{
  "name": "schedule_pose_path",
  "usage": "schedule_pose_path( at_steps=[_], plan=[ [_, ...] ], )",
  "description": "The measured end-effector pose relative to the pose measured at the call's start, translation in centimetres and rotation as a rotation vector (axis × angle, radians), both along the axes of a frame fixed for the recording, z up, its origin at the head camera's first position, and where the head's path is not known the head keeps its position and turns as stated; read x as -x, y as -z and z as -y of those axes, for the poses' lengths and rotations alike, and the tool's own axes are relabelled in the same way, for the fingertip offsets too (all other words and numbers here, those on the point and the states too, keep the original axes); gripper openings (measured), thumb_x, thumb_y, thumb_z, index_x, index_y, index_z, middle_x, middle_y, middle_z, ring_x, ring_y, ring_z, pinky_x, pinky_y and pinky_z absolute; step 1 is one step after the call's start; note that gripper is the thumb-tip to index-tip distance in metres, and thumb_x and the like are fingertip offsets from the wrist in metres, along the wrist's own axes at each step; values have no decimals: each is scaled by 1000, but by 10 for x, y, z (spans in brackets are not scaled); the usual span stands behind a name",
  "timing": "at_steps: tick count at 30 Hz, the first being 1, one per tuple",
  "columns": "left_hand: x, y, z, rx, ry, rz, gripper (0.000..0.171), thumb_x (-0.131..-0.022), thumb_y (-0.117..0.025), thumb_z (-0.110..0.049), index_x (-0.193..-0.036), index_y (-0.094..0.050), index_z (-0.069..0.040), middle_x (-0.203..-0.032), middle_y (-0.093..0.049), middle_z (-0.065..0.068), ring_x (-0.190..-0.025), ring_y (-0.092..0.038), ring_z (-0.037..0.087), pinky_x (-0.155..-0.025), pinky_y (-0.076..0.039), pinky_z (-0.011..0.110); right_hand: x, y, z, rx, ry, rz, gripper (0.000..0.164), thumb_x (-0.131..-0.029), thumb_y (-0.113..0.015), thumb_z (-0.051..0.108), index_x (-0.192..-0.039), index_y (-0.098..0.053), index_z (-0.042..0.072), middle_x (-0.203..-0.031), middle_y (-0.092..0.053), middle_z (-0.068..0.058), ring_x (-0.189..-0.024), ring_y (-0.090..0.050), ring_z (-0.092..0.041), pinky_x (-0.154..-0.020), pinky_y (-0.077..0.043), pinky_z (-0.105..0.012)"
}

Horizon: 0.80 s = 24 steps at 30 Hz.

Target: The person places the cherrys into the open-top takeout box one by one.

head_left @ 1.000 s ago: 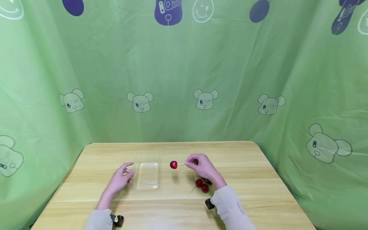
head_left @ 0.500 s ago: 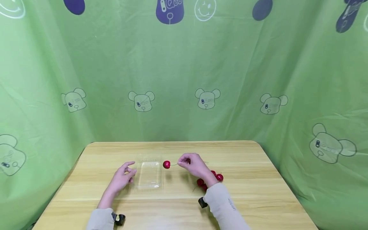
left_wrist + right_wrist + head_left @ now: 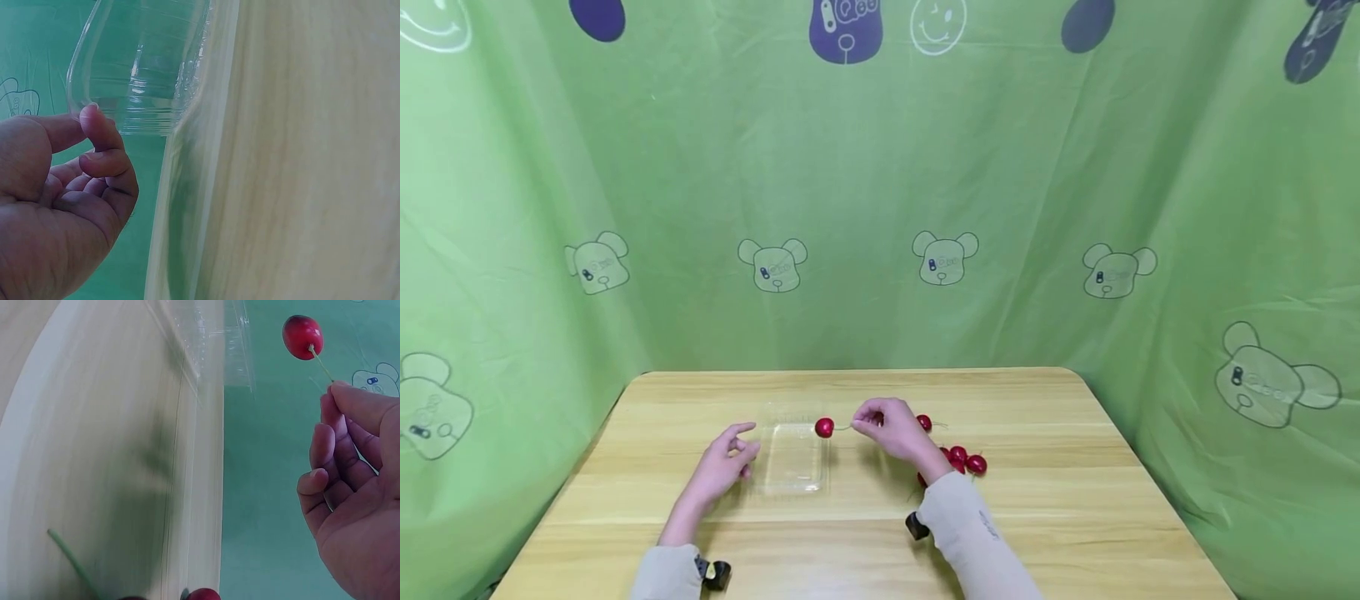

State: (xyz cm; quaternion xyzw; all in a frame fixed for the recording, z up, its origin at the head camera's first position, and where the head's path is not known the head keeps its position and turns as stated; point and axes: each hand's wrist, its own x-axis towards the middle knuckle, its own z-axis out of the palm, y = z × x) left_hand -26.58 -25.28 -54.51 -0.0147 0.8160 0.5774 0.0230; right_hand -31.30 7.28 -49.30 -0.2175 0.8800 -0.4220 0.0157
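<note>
In the head view my right hand (image 3: pixel 891 429) pinches the thin stem of a red cherry (image 3: pixel 824 427) between thumb and fingertips. The fruit points left, over the right edge of a clear plastic container (image 3: pixel 793 485). From the right wrist the cherry (image 3: pixel 303 337) shows whole, its stem running to my fingertips. My left hand (image 3: pixel 718 467) is at the container's left side, fingers loosely bent. The left wrist view has its fingertips at the container's rim (image 3: pixel 147 122); whether they touch it I cannot tell.
Several cherries (image 3: pixel 976 464) lie grouped on the wooden table (image 3: pixel 1060 517), partly behind my right wrist. Another cherry (image 3: pixel 924 423) lies farther back, just beyond the right hand. A green patterned curtain (image 3: pixel 865 325) encloses the table's back and sides.
My right hand has moved left with the cherry, from beside the container to its right edge. More of the cherries on the table show now. The left hand stays by the container.
</note>
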Motion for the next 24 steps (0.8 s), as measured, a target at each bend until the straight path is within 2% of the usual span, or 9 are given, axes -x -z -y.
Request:
schedule_pose_path(
  at_steps=[14, 24],
  plan=[
    [1, -2, 1, 2, -4, -8, 54, -104, -63, -15, -154, -44, -5, -104, -66, 20, -69, -62, 19, -63, -53, 27, 13, -4, 27, 11, -1, 3, 6, -96, -73, 19, -98, -76, 13, -88, -69, 2, -81, -60, -11, -75, -53, -25],
    [1, 1, 0, 9, 4, -11, 54, -104, -63, -16, -153, -45, -5, -103, -66, 19, -70, -62, 19, -59, -50, 27, 26, -5, 41, -5, 11, 18, 6, -96, -73, 18, -96, -76, 13, -87, -69, 2, -79, -60, -11, -75, -54, -25]
  ],
)
